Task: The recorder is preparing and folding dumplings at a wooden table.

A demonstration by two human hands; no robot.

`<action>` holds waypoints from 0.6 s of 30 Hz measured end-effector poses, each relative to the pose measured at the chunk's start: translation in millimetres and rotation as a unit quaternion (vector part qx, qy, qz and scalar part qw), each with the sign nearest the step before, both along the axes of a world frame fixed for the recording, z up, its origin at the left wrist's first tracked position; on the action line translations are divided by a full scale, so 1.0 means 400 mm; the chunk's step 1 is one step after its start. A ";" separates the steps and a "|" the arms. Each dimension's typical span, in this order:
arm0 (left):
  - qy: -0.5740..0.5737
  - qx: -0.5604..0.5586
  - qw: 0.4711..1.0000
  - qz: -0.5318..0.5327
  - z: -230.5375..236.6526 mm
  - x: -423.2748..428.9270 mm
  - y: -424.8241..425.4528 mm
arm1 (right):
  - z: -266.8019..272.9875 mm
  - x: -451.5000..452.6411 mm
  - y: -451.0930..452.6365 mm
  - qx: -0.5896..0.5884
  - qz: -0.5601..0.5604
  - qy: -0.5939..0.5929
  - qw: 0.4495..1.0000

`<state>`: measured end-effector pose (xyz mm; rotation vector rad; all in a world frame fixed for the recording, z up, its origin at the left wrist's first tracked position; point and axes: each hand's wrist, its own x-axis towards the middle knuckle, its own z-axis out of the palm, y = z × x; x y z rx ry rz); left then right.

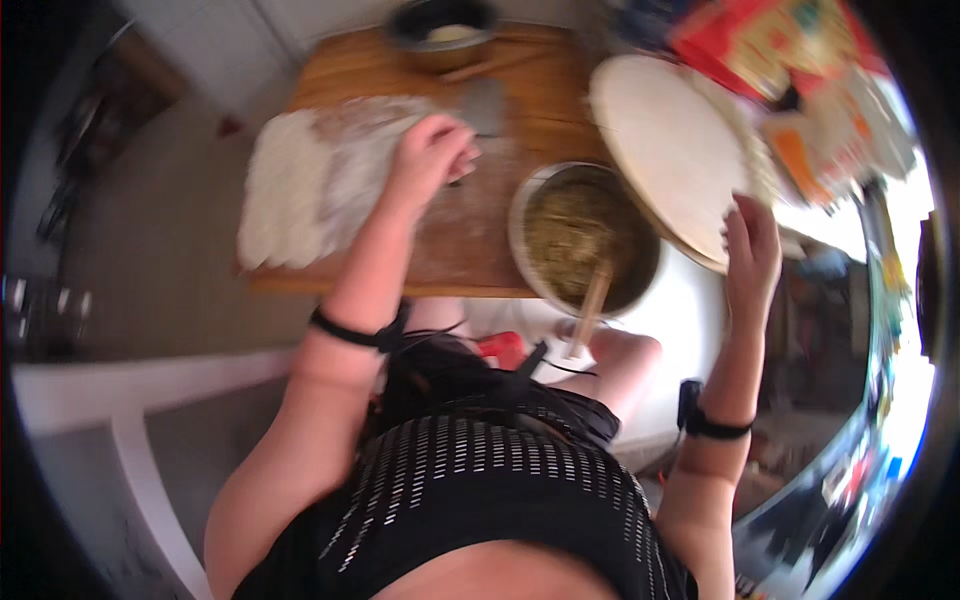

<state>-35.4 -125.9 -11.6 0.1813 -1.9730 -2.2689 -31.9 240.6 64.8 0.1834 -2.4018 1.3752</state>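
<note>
My left hand (439, 154) hovers over the floured wooden board (480, 247) with its fingers curled; blur hides whether it holds anything. Beyond its fingertips lies a flat grey metal blade (484, 105). To its left, several white floured dough pieces (285, 191) lie overlapped in a block. My right hand (754, 232) is at the near right rim of a round, pale tray (667, 142), fingers bent; its grip cannot be made out. Between my hands stands a metal bowl (517, 225) of greenish-brown filling (566, 232), with wooden chopsticks (592, 307) leaning out towards me.
A dark bowl (405, 45) with a pale lump inside stands at the table's far edge, a thin wooden stick (487, 64) before it. Pale lumpy pieces (754, 150) line the tray's right edge. Red packaging (720, 45) and a plastic bag (840, 135) lie beyond it.
</note>
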 end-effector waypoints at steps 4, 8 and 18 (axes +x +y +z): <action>-0.063 -0.105 0.985 0.122 -0.048 -0.013 -0.185 | -0.126 0.042 -0.118 0.085 0.102 -0.080 0.988; -0.086 -0.114 0.955 0.261 -0.208 0.041 -0.495 | -0.197 0.060 -0.178 0.108 0.107 -0.118 0.981; -0.205 -0.301 0.839 0.405 -0.410 0.201 -0.778 | -0.281 0.074 -0.115 0.117 0.078 -0.156 0.978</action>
